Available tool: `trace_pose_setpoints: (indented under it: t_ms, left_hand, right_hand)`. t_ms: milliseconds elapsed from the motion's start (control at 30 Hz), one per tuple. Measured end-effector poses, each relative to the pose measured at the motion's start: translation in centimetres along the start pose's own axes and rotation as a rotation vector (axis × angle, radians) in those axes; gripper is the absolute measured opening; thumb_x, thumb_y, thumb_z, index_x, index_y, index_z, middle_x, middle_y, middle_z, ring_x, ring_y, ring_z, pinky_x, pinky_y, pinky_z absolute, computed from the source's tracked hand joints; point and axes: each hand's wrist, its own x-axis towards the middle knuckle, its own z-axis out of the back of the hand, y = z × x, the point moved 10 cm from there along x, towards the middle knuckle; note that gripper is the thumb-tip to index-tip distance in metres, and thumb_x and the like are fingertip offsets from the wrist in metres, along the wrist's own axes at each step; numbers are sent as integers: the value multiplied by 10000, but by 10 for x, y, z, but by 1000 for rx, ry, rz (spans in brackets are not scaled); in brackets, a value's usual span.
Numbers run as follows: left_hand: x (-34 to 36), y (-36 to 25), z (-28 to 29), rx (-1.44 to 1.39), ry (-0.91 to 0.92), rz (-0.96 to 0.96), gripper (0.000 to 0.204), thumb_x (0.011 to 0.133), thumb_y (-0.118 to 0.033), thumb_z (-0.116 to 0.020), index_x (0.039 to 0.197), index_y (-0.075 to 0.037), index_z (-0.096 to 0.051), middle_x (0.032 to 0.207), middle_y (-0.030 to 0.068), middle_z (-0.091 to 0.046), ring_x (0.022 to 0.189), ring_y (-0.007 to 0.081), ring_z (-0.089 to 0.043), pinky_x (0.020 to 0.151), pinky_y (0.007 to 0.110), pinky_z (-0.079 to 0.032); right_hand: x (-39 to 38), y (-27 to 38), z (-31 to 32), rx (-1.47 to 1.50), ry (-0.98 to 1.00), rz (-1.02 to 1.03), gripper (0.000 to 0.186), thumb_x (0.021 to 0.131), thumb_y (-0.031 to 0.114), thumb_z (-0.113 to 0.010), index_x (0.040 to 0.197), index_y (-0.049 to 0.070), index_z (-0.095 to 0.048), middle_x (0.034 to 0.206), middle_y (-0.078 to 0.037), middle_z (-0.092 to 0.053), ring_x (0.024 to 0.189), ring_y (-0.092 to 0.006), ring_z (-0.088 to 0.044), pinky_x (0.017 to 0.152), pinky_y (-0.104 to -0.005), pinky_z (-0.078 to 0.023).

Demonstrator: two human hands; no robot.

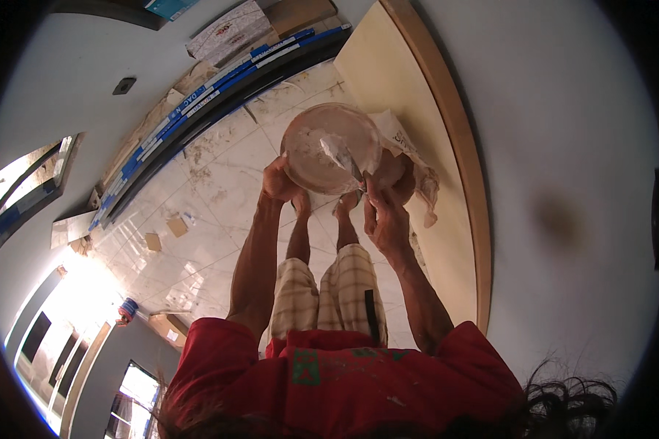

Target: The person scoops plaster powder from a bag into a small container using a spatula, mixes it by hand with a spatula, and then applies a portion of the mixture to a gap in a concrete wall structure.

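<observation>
The right hand is closed around the handle end of a trowel-like tool, near the lower right of the basin's rim. The left hand grips the lower left edge of the round basin, which lies directly ahead of the person; whether anything supports it from below cannot be determined. The tool's long axis runs from the right hand up and leftward, its tip toward the basin's middle. White paste coats the blade. Governing relation, as judged: the blade's slant across the rim, with the right hand nearer the paste.
</observation>
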Motion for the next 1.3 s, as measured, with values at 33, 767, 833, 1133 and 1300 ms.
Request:
trace_pose_setpoints:
  t_ms: [33,767,833,1133,1300]
  left_hand:
    - [-1,0,3,-21,-25,0,769,857,-408,-653,1475,-64,-351,1438,166,-457,1313,338,-453,1054,521,-417]
    - [-13,-27,-7,43,18,-93,837,838,-444,-687,1494,-78,-316,1460,145,-428,1324,323,-432,1085,519,-382]
    - [-20,-34,2,62,-44,-104,839,840,-447,-686,1497,-83,-311,1467,141,-421,1330,325,-426,1088,524,-380]
    - [-47,-56,2,48,17,-141,772,892,-414,-636,1509,-88,-305,1495,146,-395,1370,333,-389,1101,536,-372]
    - [-56,-61,12,57,1,-152,769,889,-427,-642,1498,-78,-328,1495,145,-397,1372,333,-388,1112,533,-360]
  right_hand:
    - [-3,1,2,-25,-7,12,460,935,54,-591,1383,116,-511,975,-131,-648,856,-299,-672,697,-403,-557]
    - [-49,-71,76,446,-77,-521,360,958,184,-596,1254,-21,-595,784,-24,-591,670,-91,-526,626,-225,-448]
    - [-49,-79,84,282,-36,-494,355,946,164,-603,1243,-29,-599,797,-75,-634,682,-140,-592,658,-248,-489]
    - [-11,-185,-49,-335,292,-372,377,863,192,-642,1151,-44,-588,819,-242,-659,853,-417,-656,770,-498,-526]
    - [37,-224,-99,-600,271,-191,252,795,144,-683,928,-67,-645,723,-214,-649,853,-372,-674,707,-409,-555]
